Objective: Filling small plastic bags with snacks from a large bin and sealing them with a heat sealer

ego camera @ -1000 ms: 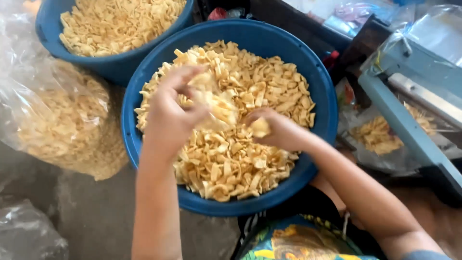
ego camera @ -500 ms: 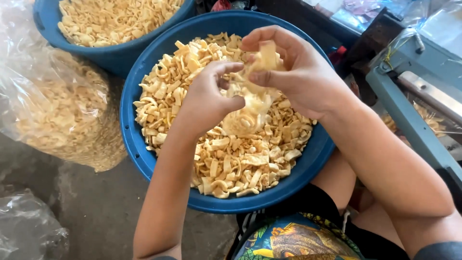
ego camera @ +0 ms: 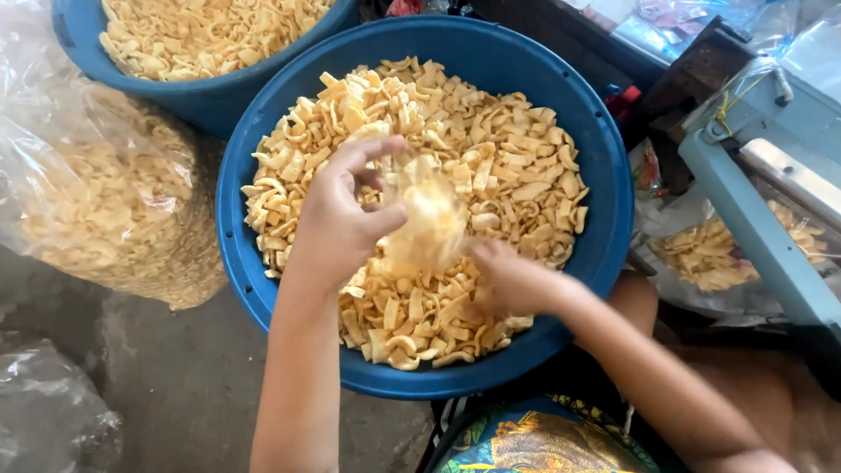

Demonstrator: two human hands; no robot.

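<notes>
A large blue basin (ego camera: 613, 175) in front of me is heaped with pale yellow fried chips (ego camera: 499, 149). My left hand (ego camera: 337, 215) hovers over the pile and pinches the mouth of a small clear plastic bag (ego camera: 427, 219), which is partly filled with chips and blurred. My right hand (ego camera: 506, 282) is low at the near side of the basin, its fingers curled into the chips just below the bag.
A second blue basin (ego camera: 201, 96) of chips stands at the back left. A big clear sack of chips (ego camera: 105, 201) lies to the left. A pale blue sealing machine (ego camera: 753, 228) is at the right, with a filled bag (ego camera: 701, 254) beside it. Crumpled plastic (ego camera: 44, 420) lies on the floor.
My right hand, which was raised over the small bag dropping chips in, has come down into the pile. My left hand still holds the bag, now fuller.
</notes>
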